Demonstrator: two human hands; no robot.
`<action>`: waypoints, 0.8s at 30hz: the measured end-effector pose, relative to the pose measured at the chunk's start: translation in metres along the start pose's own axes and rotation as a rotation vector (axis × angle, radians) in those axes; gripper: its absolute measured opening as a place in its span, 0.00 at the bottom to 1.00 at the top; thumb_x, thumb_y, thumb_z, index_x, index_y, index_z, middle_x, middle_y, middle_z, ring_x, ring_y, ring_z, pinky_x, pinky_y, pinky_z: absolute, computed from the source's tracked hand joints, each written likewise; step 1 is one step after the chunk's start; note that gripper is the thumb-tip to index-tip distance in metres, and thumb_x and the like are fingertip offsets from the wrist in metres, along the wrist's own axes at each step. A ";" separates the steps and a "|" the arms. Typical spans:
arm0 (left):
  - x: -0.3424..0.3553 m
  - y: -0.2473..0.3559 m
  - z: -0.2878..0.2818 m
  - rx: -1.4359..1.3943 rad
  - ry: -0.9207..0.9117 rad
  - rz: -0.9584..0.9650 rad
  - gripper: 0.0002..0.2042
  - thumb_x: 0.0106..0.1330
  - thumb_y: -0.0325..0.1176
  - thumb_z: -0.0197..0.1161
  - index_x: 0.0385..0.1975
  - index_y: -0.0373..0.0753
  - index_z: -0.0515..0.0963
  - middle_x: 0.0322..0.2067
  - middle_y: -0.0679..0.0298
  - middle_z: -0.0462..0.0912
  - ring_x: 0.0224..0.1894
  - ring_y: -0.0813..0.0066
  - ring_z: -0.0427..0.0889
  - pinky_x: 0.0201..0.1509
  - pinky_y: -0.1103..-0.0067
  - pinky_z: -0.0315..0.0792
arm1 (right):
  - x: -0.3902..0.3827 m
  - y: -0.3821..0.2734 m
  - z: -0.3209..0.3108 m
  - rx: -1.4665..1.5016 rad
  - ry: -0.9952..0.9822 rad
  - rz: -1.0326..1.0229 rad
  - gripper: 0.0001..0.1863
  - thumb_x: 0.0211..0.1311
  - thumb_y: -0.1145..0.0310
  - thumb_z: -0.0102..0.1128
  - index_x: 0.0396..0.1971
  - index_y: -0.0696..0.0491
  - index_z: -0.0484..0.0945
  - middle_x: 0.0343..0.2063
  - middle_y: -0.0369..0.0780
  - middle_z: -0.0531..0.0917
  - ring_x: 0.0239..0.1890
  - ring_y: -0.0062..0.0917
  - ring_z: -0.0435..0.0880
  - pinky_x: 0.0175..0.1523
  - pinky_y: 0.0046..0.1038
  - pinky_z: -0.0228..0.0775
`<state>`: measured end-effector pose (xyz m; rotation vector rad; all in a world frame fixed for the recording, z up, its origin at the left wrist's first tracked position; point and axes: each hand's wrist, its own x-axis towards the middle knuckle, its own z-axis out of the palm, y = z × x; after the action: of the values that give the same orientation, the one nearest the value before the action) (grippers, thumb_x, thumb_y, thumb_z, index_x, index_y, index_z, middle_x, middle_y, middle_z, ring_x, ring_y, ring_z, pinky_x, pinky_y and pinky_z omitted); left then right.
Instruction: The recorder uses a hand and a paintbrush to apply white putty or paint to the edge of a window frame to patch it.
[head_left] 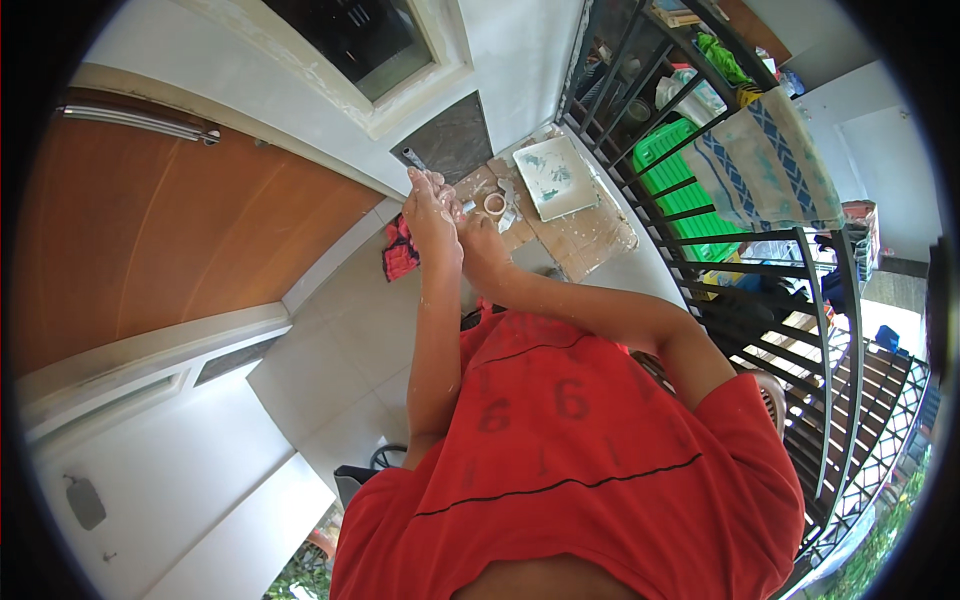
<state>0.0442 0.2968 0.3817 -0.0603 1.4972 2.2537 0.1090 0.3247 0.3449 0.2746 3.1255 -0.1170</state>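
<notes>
My left hand (pixel 432 215), smeared with white, is closed beside a short grey rod (pixel 412 157) that pokes up above its fingers; what it grips is hard to make out. My right hand (pixel 484 245) is curled just to the right and lower, touching or very near it, its fingertips partly hidden. Beyond them on paint-spattered cardboard (pixel 606 240) lie a roll of tape (pixel 494 204) and a white tray (pixel 555 178) with teal paint smears. A pink and black cloth (pixel 401 258) lies on the tiles to the left.
A wooden door (pixel 180 240) is at left and a white wall with a window (pixel 360 40) ahead. Black railings (pixel 700 210) run along the right, with a striped cloth (pixel 765 165) draped over them and a green plastic bin (pixel 660 150) behind. A wheel (pixel 388 456) shows low behind me.
</notes>
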 end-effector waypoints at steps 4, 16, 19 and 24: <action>-0.005 0.011 -0.023 0.140 -0.093 0.145 0.16 0.67 0.39 0.44 0.34 0.30 0.71 0.25 0.67 0.70 0.23 0.85 0.63 0.26 0.87 0.62 | 0.012 -0.014 0.022 0.063 0.275 -0.005 0.24 0.45 0.72 0.51 0.46 0.63 0.66 0.46 0.48 0.69 0.26 0.29 0.76 0.26 0.25 0.66; 0.006 0.043 -0.107 0.086 -0.130 -0.045 0.18 0.64 0.48 0.47 0.31 0.36 0.70 0.18 0.70 0.64 0.20 0.82 0.63 0.21 0.85 0.59 | 0.015 -0.111 0.013 0.347 0.139 0.181 0.28 0.45 0.74 0.50 0.50 0.65 0.59 0.28 0.50 0.74 0.26 0.34 0.77 0.28 0.31 0.69; 0.013 0.028 -0.146 0.311 -0.369 0.184 0.16 0.66 0.36 0.45 0.46 0.29 0.66 0.36 0.60 0.71 0.36 0.75 0.71 0.42 0.79 0.67 | 0.018 -0.127 0.028 0.250 0.260 0.128 0.26 0.44 0.72 0.51 0.47 0.65 0.63 0.25 0.45 0.76 0.24 0.33 0.77 0.28 0.30 0.69; 0.002 0.039 -0.139 0.328 -0.290 -0.084 0.17 0.66 0.36 0.45 0.47 0.28 0.66 0.37 0.59 0.72 0.36 0.74 0.70 0.42 0.80 0.67 | 0.006 -0.142 0.035 0.172 0.414 0.200 0.24 0.44 0.73 0.51 0.44 0.67 0.64 0.27 0.45 0.73 0.24 0.32 0.77 0.27 0.31 0.70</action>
<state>0.0004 0.1616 0.3573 0.2838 1.6442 1.8323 0.0783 0.1834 0.3203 0.6959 3.4694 -0.3740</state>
